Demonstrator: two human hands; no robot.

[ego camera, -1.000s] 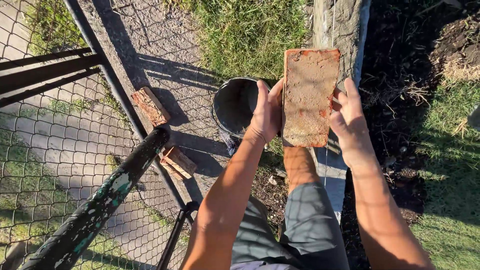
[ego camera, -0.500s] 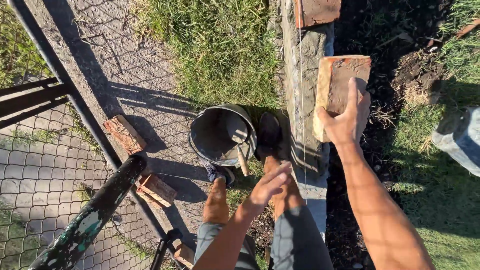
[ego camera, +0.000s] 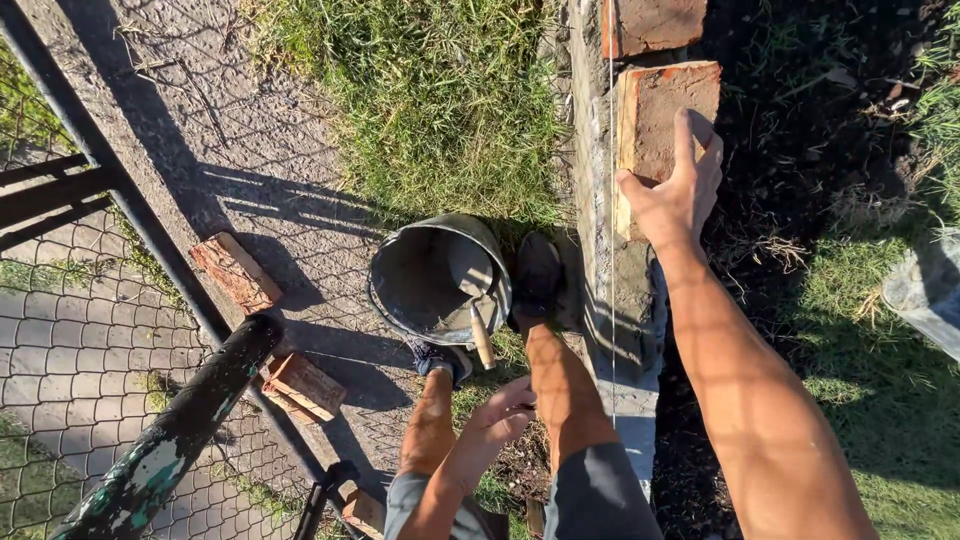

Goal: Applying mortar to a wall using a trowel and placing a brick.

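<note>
Nearest the camera, the left hand (ego camera: pixel 497 418) hung loose and half-curled above the person's knees, holding nothing. Just beyond it stood one round grey metal bucket (ego camera: pixel 437 278) smeared with mortar, a wooden-handled trowel (ego camera: pixel 480 330) leaning against its near rim; the person's two dark shoes (ego camera: pixel 538 272) stood beside and under the bucket. Further out and well to the right of the left hand, the right hand (ego camera: pixel 677 195) lay spread flat, fingers extended, pressing on one rectangular reddish-brown clay brick (ego camera: pixel 662 118) without gripping round it. That brick sat on top of the low grey mortared wall (ego camera: pixel 625 290), its long axis running away from the person along the wall's line, its far end close to a second brick (ego camera: pixel 655 22) already laid beyond the fingertips. One taut thin string line (ego camera: pixel 611 200) ran along the wall just left of the right hand.

Well to the left of both hands, two loose bricks lay on the rough grey concrete path (ego camera: pixel 200 120): one (ego camera: pixel 235 272) beyond the dark metal fence rail (ego camera: pixel 165 440), the other (ego camera: pixel 303 385) just beside it. In all, four whole bricks showed. Wire mesh fencing (ego camera: pixel 70 330) closed the left side. The setting was outdoors in sun: green grass (ego camera: pixel 440 90) beyond the bucket, dark bare soil (ego camera: pixel 800 130) right of the wall.
</note>
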